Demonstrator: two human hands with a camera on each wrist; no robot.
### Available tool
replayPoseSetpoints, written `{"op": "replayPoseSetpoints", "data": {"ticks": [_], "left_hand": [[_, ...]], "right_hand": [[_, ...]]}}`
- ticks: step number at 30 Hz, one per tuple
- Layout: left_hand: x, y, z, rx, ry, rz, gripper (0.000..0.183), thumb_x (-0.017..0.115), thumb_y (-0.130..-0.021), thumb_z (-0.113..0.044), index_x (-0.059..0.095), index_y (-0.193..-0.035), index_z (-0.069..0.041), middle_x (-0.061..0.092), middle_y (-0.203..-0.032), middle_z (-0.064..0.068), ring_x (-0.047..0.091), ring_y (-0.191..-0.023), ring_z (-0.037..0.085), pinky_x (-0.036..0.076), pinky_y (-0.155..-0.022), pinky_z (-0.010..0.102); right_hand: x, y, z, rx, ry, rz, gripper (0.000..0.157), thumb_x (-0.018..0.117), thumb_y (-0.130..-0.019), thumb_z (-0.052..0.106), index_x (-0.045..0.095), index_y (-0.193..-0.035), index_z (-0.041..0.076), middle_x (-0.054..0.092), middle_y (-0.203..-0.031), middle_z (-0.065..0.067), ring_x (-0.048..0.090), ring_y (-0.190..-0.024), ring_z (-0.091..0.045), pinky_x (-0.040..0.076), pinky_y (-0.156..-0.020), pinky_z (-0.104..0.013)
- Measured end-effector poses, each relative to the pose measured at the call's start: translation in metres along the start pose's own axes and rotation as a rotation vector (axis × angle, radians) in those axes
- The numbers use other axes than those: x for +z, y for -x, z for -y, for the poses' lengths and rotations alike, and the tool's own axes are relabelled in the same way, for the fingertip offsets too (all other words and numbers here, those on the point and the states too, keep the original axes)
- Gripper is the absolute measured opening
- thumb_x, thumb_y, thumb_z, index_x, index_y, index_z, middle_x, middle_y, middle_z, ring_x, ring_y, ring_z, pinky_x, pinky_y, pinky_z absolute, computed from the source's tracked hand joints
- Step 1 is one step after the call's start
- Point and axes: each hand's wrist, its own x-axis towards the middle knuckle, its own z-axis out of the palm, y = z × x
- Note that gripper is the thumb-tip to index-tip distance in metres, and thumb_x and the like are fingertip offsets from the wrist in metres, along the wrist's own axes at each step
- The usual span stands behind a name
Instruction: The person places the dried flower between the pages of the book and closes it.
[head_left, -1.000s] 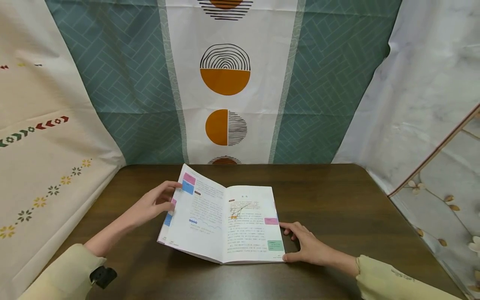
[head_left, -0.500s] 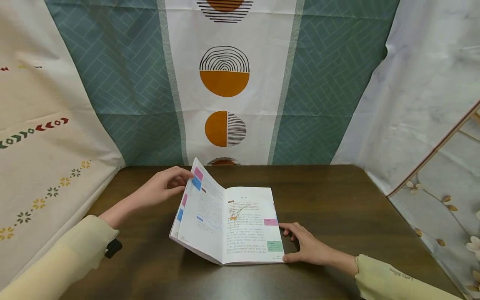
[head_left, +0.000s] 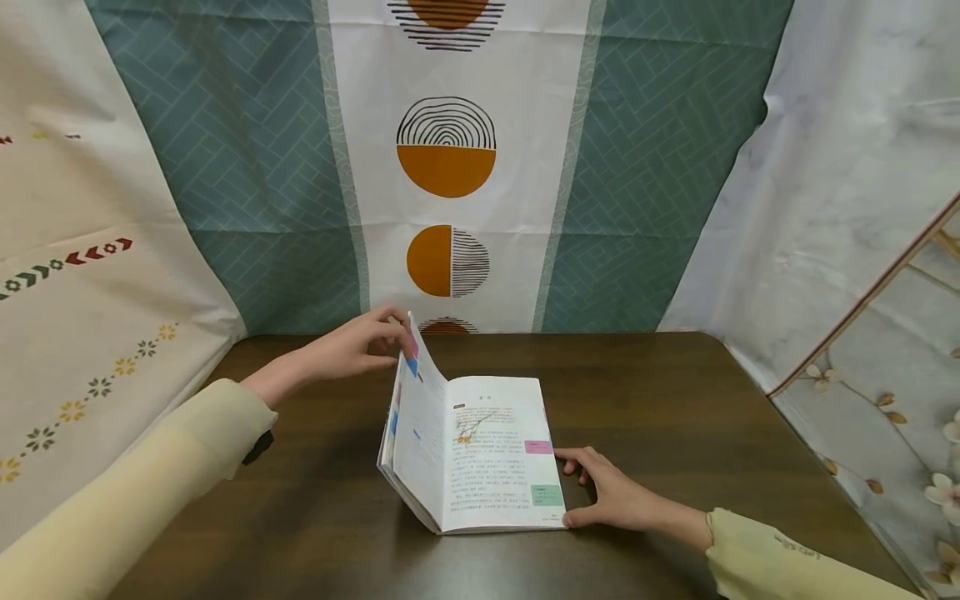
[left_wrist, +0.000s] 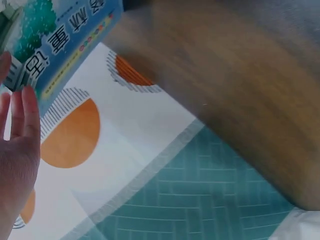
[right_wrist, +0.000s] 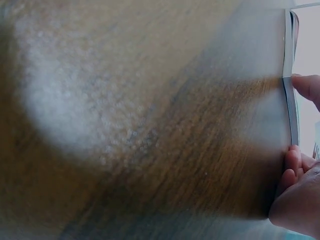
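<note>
An open book with printed pages lies on the dark wooden table, its right half flat. The left half is raised steeply, with pink and blue tabs along its edge. My left hand grips that raised part near its upper outer edge. In the left wrist view, the fingers of the left hand are against the blue-green cover. My right hand rests on the table at the book's right edge, thumb at the lower corner and index finger by the pink tab. In the right wrist view, the thumb and fingertips touch the page edge.
The brown table extends around the book. A patterned green and white cloth hangs behind its far edge. Light cloths hang at the left and right sides.
My left hand has moved right and slightly up, swinging the book's left half from a low tilt to nearly upright. The right hand has stayed at the right edge.
</note>
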Motion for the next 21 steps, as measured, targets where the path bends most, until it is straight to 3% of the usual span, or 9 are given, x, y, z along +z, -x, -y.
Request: {"op": "replayPoseSetpoints", "data": {"ticks": [3, 7, 12, 15, 21], "left_hand": [[-0.001, -0.012, -0.002, 0.050, -0.028, 0.038, 0.021, 0.073, -0.085, 0.001, 0.070, -0.096, -0.015, 0.057, -0.115, 0.003, 0.050, -0.106, 0.018, 0.050, -0.094, 0.038], [-0.001, -0.028, -0.005, 0.084, -0.051, 0.081, 0.021, 0.075, -0.083, 0.001, 0.069, -0.096, -0.015, 0.062, -0.105, -0.002, 0.051, -0.102, 0.021, 0.047, -0.093, 0.045], [0.003, -0.048, -0.009, 0.096, -0.030, 0.105, 0.019, 0.075, -0.085, -0.002, 0.067, -0.097, -0.015, 0.064, -0.100, -0.003, 0.053, -0.096, 0.021, 0.049, -0.088, 0.041], [0.010, -0.060, -0.014, 0.111, 0.003, 0.116, 0.017, 0.074, -0.086, -0.004, 0.067, -0.097, -0.014, 0.064, -0.101, -0.001, 0.055, -0.096, 0.019, 0.052, -0.090, 0.039], [0.028, -0.086, -0.027, 0.120, 0.004, 0.172, 0.013, 0.071, -0.091, -0.010, 0.065, -0.101, -0.016, 0.062, -0.105, 0.001, 0.055, -0.094, 0.023, 0.050, -0.081, 0.037]], "right_hand": [[0.001, -0.001, 0.000, -0.002, -0.009, 0.008, 0.084, 0.082, -0.077, 0.036, 0.042, -0.145, 0.008, 0.045, -0.115, -0.005, 0.041, -0.098, -0.012, 0.036, -0.081, -0.025], [0.002, -0.002, 0.000, -0.006, -0.008, 0.004, 0.083, 0.082, -0.077, 0.035, 0.043, -0.144, 0.007, 0.045, -0.114, -0.005, 0.041, -0.097, -0.011, 0.037, -0.082, -0.025], [0.001, -0.002, 0.001, -0.001, -0.012, 0.007, 0.082, 0.082, -0.077, 0.035, 0.043, -0.143, 0.007, 0.045, -0.114, -0.006, 0.041, -0.098, -0.011, 0.037, -0.082, -0.026], [0.000, -0.002, 0.001, -0.006, -0.018, 0.009, 0.082, 0.082, -0.077, 0.034, 0.042, -0.144, 0.006, 0.044, -0.114, -0.006, 0.041, -0.098, -0.011, 0.037, -0.082, -0.025], [0.001, -0.001, -0.001, -0.013, -0.023, 0.007, 0.082, 0.082, -0.077, 0.032, 0.042, -0.144, 0.006, 0.044, -0.114, -0.007, 0.040, -0.097, -0.012, 0.036, -0.082, -0.026]]}}
